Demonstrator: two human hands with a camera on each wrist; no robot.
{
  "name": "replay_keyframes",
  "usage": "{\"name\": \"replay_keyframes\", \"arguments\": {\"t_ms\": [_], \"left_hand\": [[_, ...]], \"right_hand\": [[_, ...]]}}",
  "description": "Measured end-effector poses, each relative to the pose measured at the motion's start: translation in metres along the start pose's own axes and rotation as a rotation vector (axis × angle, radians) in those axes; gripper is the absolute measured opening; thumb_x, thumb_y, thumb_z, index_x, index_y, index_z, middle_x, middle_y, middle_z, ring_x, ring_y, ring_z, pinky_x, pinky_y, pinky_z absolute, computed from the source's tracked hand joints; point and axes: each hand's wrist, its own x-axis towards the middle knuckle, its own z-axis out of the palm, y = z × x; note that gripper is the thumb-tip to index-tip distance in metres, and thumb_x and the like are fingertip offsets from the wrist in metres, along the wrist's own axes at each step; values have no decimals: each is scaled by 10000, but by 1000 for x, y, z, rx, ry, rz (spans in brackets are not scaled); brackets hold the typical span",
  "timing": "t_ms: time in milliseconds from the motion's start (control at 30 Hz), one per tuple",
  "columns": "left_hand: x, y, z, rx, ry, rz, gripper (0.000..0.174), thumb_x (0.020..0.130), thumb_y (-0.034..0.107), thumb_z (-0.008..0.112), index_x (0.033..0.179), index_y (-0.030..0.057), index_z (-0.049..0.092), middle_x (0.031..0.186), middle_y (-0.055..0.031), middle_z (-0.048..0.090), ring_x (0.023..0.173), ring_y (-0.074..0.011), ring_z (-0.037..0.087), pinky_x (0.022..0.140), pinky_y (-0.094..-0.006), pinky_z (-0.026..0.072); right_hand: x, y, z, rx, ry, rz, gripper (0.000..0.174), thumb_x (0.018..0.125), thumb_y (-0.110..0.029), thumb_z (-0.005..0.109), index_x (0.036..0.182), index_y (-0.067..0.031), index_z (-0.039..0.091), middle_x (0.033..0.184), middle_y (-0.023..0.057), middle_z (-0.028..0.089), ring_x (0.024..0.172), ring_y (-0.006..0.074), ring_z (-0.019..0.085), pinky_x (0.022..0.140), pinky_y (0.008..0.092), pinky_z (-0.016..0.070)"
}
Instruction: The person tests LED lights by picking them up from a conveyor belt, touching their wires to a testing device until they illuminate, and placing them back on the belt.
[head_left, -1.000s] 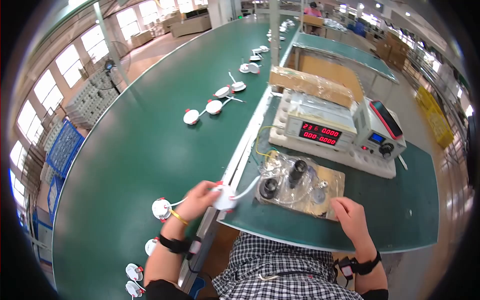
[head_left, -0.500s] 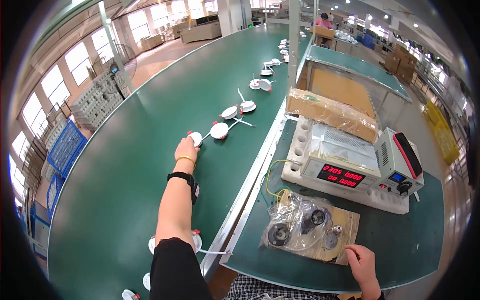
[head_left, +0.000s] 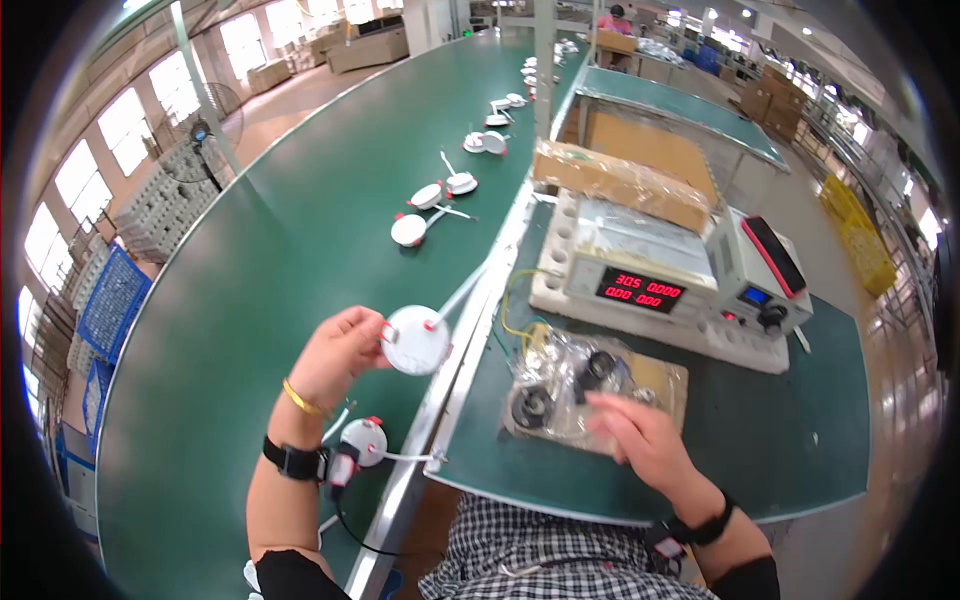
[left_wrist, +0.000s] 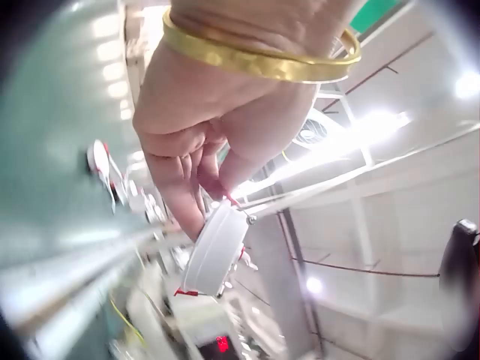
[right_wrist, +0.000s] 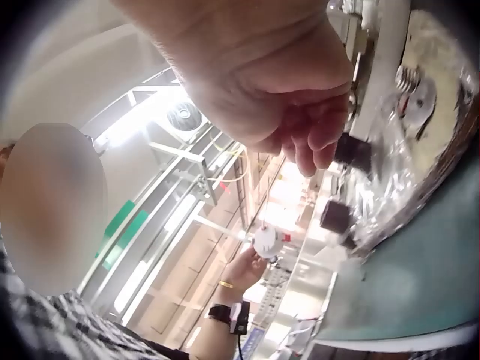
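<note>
My left hand (head_left: 343, 350) pinches a round white downlight (head_left: 415, 341) by its edge, above the green belt. The lamp has red spring clips, and its white cable stretches up and right toward the metal rail. In the left wrist view the lamp (left_wrist: 215, 251) is seen edge-on between thumb and fingers. My right hand (head_left: 645, 440), somewhat blurred, hovers over the front of a wooden board (head_left: 655, 385) with its fingers loosely bent and nothing held. Two black round sockets (head_left: 531, 407) sit on that board under clear plastic film.
Another downlight (head_left: 364, 442) lies near my left wrist, its cable reaching the table edge. Several more lamps (head_left: 408, 230) lie farther up the belt. Behind the board stand a meter with red digits (head_left: 640, 288) and a grey power unit (head_left: 760, 265) on white foam.
My left hand reached far up the belt, picked up a downlight and came back with it. The right hand has moved left from the board's right corner to over its front.
</note>
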Motion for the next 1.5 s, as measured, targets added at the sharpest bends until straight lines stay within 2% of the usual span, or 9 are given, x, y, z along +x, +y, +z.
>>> {"name": "replay_keyframes", "arguments": {"t_ms": [167,300,400,567,1100,1200,1300,1400,1500], "left_hand": [[-42,-57,108,-308,-363,-148,188,967,207,514,1012,29,555,968,-52,626,876,-147,636,803,-298,538],[-48,-96,168,-265,-567,-342,170,952,165,540,1024,13,562,952,-43,618,870,-138,625,811,-298,536],[-42,-90,201,285,-416,230,177,933,114,559,1054,-7,603,989,-46,637,850,-100,598,776,-246,503],[-34,-51,247,98,-330,324,130,906,110,600,972,1,624,838,-19,634,751,-50,575,670,-209,485],[-30,-61,253,186,-296,434,101,910,103,594,960,16,599,797,13,619,688,-32,545,622,-187,467],[-29,-72,256,88,-246,394,116,889,102,625,941,0,608,820,-5,619,690,-39,535,599,-192,449],[-35,-83,252,68,-299,315,173,909,120,600,1034,3,608,880,-15,631,749,-50,547,668,-203,463],[-42,-99,239,-117,-312,201,442,956,241,526,1322,6,448,1254,-127,535,1164,-169,509,955,-309,448],[-67,-134,236,-185,-338,-67,463,933,167,558,1332,-12,404,1279,-123,521,1169,-186,516,961,-312,448]], "right_hand": [[2,-14,12,331,117,-153,392,1005,-208,396,1315,22,463,1127,133,627,926,128,599,570,220,491],[-34,-9,-6,299,186,-49,283,993,-193,437,1069,31,592,804,56,645,618,64,572,507,189,435],[-55,4,-13,175,242,-60,248,969,-179,466,935,17,614,665,10,587,519,49,502,488,209,414],[-75,14,-10,-33,266,-48,219,942,-161,492,889,5,623,605,42,570,537,91,528,504,252,417],[-74,18,-4,-126,346,-145,198,933,-139,506,881,9,628,622,66,585,535,118,541,513,273,436],[-75,17,-2,-75,421,-163,212,950,-132,489,924,18,637,646,25,585,507,55,505,476,209,409],[-75,17,-5,34,470,-86,232,966,-153,474,935,20,626,662,23,585,500,43,495,464,191,395],[-73,17,-13,237,531,-102,250,978,-163,458,955,32,612,699,30,592,504,39,514,470,178,412],[-67,24,-18,357,604,-140,255,984,-175,453,983,30,603,705,39,593,511,42,532,470,171,421]]}}
